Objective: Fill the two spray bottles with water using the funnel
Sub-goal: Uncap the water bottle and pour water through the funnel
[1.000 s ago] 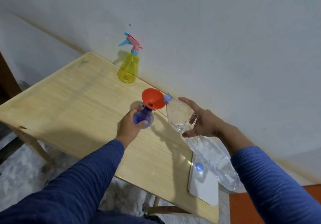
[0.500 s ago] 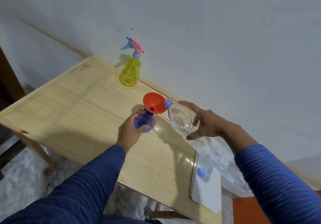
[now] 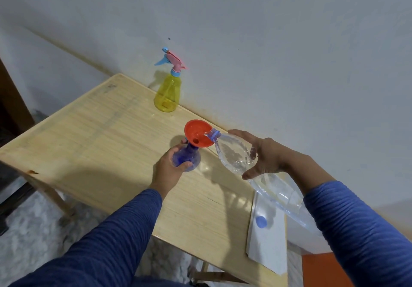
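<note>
Pouring into the second spray bottle, frame centre

Right hand (image 3: 265,157) grips clear plastic water bottle (image 3: 234,153) over orange funnel (image 3: 197,134); left hand (image 3: 169,166) clasps blue spray bottle (image 3: 187,156); yellow spray bottle (image 3: 167,95), upper centre, looks capped, likely filled.

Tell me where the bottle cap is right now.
In the head view, the blue cap lies on the white sheet at the table's near right corner, just below the tilted water bottle held by the right hand.

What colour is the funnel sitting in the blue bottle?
Orange-red; the funnel shows clearly in the head view, its only view.
</note>
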`<state>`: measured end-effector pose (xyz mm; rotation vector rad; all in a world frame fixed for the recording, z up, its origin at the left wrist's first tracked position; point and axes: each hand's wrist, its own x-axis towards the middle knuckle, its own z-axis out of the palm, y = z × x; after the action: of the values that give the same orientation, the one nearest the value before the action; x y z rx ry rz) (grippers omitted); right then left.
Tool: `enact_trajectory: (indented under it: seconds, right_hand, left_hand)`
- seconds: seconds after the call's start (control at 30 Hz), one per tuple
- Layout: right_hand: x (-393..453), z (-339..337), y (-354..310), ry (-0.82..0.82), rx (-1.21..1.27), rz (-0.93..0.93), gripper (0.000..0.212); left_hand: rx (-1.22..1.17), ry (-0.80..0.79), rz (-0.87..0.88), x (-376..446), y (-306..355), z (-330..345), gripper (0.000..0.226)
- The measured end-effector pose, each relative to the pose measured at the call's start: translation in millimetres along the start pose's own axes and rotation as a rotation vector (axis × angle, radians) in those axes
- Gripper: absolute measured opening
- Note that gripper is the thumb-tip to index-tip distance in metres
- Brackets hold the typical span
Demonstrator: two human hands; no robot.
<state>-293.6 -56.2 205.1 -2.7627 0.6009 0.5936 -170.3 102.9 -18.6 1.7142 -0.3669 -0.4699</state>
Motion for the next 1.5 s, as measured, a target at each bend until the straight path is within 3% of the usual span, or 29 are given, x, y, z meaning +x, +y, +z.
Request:
enact_trajectory:
  seconds: [0.7,0.9,1.2,1.5]
  right_hand:
    - [-0.5,1.3,9.5,0.014,-0.011,-0.041,0.115]
    - [-6.8,6.4,11.2,0.083,0.082,-0.051,0.113]
    - [-8.8,32.5,23.6,0.564,0.546,-0.113,0.115]
    - [-5.0,63.8,34.4,1.067,0.747,0.031,0.115]
  left_hand:
    - [-0.03,-0.019,-0.026,-1.6,4.1,-2.4,0.057]
    - [-0.044,-0.016,-0.026,-1.8,5.5,-2.3,0.057]
    - [0.035,-0.014,-0.003,-1.4,7.5,-1.9,0.054]
    - [0.087,0.004,0.003,-2.4,10.4,0.7,0.053]
